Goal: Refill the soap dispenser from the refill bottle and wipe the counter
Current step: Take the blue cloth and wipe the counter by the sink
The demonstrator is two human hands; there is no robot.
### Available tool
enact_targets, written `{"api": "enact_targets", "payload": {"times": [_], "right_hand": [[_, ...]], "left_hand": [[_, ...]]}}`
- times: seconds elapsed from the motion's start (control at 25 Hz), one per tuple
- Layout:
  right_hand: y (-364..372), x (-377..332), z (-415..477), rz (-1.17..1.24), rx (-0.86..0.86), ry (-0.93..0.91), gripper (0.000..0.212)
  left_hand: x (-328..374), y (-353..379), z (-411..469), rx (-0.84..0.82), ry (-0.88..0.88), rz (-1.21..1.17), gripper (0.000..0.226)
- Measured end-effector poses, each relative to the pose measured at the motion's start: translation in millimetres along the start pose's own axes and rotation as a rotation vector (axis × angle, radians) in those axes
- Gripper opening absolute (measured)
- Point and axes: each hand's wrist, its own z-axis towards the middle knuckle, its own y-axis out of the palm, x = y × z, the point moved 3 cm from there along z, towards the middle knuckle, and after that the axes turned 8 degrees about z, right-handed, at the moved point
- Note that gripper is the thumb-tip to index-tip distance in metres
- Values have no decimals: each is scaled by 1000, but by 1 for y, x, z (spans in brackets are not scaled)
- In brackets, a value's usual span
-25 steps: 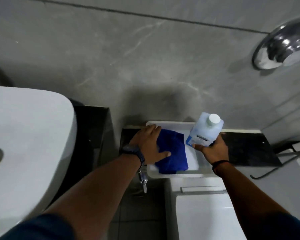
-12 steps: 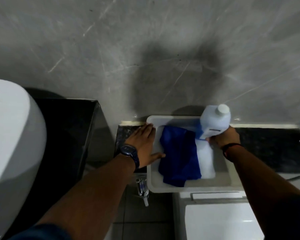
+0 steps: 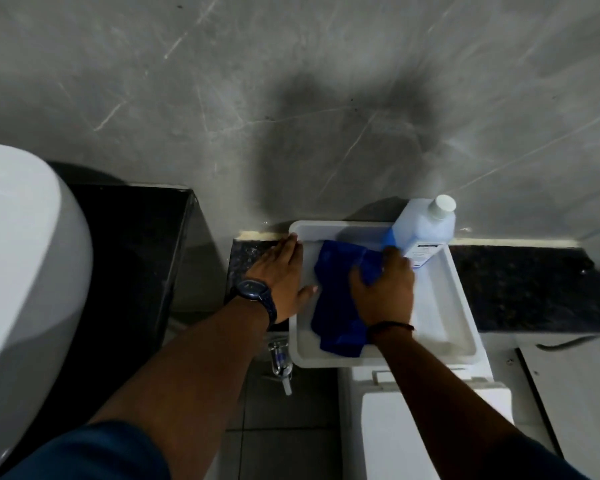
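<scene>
A white plastic tray point(image 3: 463, 306) rests on a dark speckled counter ledge point(image 3: 520, 289) against the wall. In its far right corner stands the pale blue refill bottle point(image 3: 425, 230) with a white cap, free of either hand. A blue cloth point(image 3: 336, 306) lies crumpled in the tray. My right hand point(image 3: 383, 292) is on the cloth with its fingers closed into the fabric. My left hand point(image 3: 281, 275) lies flat on the tray's left rim and the ledge, fingers spread, a watch on the wrist. No soap dispenser is in sight.
A white washbasin point(image 3: 25, 271) fills the left side, on a black counter point(image 3: 132, 244). A chrome valve point(image 3: 280, 362) hangs below the tray. A white toilet cistern lid point(image 3: 430, 434) sits under the tray's front. Grey marble wall behind.
My right hand has let go of the refill bottle, now standing in the tray's far right corner, and has moved left onto the blue cloth. My left hand stays at the tray's left rim.
</scene>
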Motion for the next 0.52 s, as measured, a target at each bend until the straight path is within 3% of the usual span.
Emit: {"api": "enact_targets", "payload": {"times": [0.08, 0.16, 0.28, 0.52], "right_hand": [[26, 2, -4, -303, -393, -64, 77], [41, 10, -3, -547, -549, -90, 81], [47, 15, 3, -524, -500, -111, 59], [9, -15, 0, -32, -180, 1, 43]], "left_hand": [[0, 3, 0, 23, -11, -5, 82], [-3, 7, 1, 32, -6, -5, 83], [-7, 9, 0, 24, 15, -31, 90], [1, -36, -28, 226, 91, -89, 86]]}}
